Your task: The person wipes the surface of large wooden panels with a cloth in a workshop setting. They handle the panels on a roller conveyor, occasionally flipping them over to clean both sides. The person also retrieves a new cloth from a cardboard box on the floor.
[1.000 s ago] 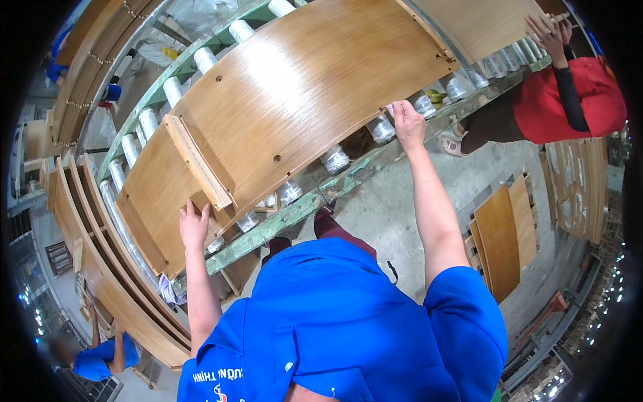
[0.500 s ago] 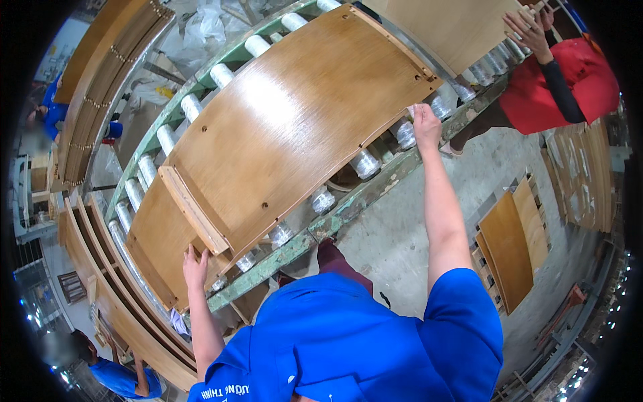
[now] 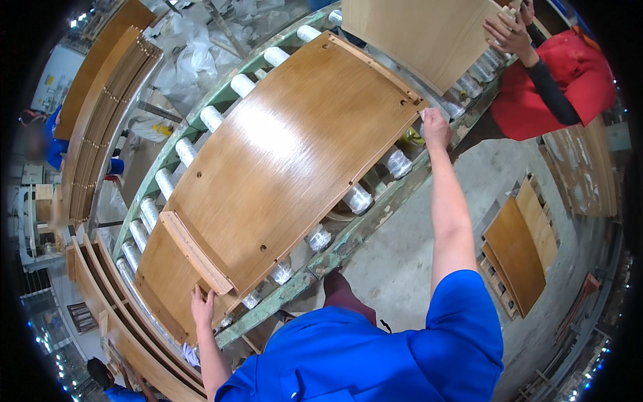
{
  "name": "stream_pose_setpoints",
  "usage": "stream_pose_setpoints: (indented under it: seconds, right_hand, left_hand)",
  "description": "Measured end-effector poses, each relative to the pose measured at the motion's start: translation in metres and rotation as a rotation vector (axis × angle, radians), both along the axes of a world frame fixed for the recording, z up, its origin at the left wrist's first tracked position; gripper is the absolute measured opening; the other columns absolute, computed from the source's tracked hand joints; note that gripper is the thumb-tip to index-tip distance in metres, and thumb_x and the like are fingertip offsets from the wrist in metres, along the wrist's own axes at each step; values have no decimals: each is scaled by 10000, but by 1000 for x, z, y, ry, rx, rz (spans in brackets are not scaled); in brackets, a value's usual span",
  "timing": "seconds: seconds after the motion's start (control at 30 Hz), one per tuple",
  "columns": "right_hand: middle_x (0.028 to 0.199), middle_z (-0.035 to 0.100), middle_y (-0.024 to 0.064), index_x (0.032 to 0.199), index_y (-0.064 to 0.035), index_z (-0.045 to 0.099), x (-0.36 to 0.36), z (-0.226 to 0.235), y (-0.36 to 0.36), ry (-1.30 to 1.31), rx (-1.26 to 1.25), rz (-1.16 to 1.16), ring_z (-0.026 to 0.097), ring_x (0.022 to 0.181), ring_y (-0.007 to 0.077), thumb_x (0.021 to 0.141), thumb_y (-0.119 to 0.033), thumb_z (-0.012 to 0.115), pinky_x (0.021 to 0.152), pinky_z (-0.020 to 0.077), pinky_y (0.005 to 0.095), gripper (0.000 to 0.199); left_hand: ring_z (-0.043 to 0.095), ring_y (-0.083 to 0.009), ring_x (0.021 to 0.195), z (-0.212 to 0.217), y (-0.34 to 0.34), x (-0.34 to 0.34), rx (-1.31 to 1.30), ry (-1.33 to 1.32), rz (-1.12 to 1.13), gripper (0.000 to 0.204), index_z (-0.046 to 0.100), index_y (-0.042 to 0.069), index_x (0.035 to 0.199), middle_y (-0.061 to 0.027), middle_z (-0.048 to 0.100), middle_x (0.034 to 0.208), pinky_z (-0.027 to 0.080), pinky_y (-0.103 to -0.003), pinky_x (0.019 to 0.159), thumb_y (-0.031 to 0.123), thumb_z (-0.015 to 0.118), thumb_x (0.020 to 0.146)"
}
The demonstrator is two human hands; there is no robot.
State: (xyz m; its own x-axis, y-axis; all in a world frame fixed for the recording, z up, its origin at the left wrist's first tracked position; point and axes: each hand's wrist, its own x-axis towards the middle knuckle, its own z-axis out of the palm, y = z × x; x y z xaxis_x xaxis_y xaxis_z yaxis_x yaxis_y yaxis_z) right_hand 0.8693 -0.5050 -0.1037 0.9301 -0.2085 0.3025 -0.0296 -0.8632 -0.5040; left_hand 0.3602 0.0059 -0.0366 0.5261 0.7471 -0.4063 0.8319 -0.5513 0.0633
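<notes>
I'd guide the varnished panel (image 3: 288,161) evenly across the rollers (image 3: 358,199), mid-frame: right hand (image 3: 437,129) closed by its upper-right corner, grip unclear; left hand (image 3: 202,307) loosely open beside the batten (image 3: 194,252), lower left.

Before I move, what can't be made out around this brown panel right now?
Head view: the rollers' middles, covered by the brown panel lying over them.
Head view: whether the right hand grips the panel's corner; its curled fingers hide any contact.
Head view: the pale panel's far end, cut off by the top edge.
Head view: the lower-left worker's lower body, cut off by the bottom edge.
</notes>
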Motion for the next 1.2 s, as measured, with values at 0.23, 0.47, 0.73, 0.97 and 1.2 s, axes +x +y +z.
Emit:
stream_pose_setpoints:
  seconds: [0.23, 0.47, 0.73, 0.97, 1.2]
  right_hand:
    - [841, 640, 195, 902, -131, 600, 15, 8, -7, 23, 46, -20, 603, 805, 414, 906, -404, 460, 672, 469, 502, 307]
    - [816, 650, 124, 923, -32, 596, 11, 25, -25, -500, 465, -87, 626, 724, 273, 905, -269, 524, 656, 479, 363, 248]
    - [804, 565, 92, 1009, -39, 564, -221, 37, 73, 484, 2486, 75, 543, 755, 235, 870, -215, 458, 692, 434, 402, 249]
    - [1033, 625, 78, 1167, -84, 520, -385, 93, 136, 480, 2157, 536, 593, 893, 165, 970, -201, 409, 740, 487, 332, 255]
    - [1196, 574, 95, 1264, -59, 469, -518, 119, 83, 186, 2170, 584, 548, 1081, 188, 979, -186, 367, 945, 415, 334, 328]
  left_hand:
    - [356, -396, 1285, 4, -4, 3, -3, 14, 11, 716, 393, 8, 1354, -311, 333, 1377, 314, -394, 1056, 435, 594, 816]
    - [586, -353, 1042, 20, 4, -4, -137, -176, -27, 485, 579, -9, 1173, -233, 597, 1137, 459, -378, 887, 347, 594, 843]
    - [613, -162, 778, 47, -37, -6, 67, -949, -111, 154, 635, -30, 955, -107, 667, 863, 487, -283, 710, 85, 561, 884]
    - [547, -294, 892, 71, -233, 68, -592, -855, -960, 362, 509, -11, 1137, -159, 551, 956, 442, -383, 788, 164, 623, 841]
    - [551, -339, 809, 62, -309, -9, -513, -953, -1200, 116, 544, 16, 922, -158, 566, 844, 415, -435, 724, 106, 538, 849]
